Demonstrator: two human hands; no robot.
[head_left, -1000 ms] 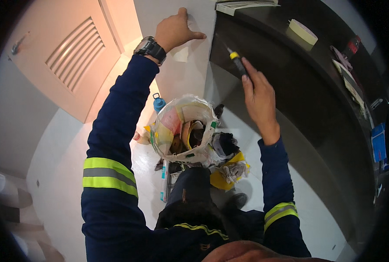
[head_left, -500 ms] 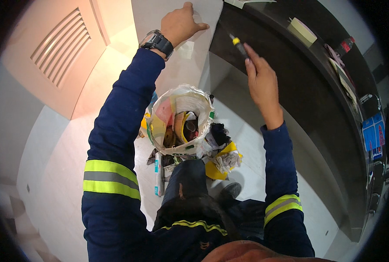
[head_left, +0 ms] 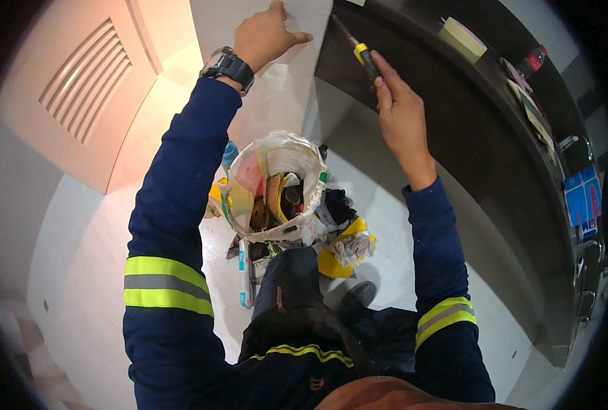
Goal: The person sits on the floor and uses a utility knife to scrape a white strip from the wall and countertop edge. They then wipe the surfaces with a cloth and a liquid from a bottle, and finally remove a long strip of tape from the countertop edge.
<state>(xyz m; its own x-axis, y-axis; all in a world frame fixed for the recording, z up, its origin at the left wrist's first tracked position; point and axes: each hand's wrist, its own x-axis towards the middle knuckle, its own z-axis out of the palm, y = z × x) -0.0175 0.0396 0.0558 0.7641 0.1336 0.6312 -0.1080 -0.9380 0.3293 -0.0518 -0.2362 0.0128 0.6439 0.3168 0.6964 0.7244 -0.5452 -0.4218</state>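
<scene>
My left hand (head_left: 266, 37) lies against a pale panel (head_left: 212, 24), its thumb stretched out toward the panel's right edge. A dark watch is on that wrist. In my right hand (head_left: 401, 106) is a screwdriver (head_left: 364, 56) with a black handle, a yellow collar and a thin metal shaft. The shaft points up and left, its tip close to the seam between the pale panel and the dark counter front (head_left: 427, 102). Below my hands stands a plastic-lined bucket (head_left: 239, 198) holding tools and scraps.
Around the bucket lie a white tube (head_left: 245, 277), a yellow piece with a crumpled rag (head_left: 352, 249) and black cloth (head_left: 337, 205). On the counter are a pale yellow block (head_left: 464, 39), a bottle (head_left: 533, 60) and a blue packet (head_left: 583, 198). A louvred door (head_left: 85, 82) stands left.
My right hand has brought the screwdriver up and left to the seam, where more of its shaft shows. The left hand stays on the panel; the whole view has shifted slightly.
</scene>
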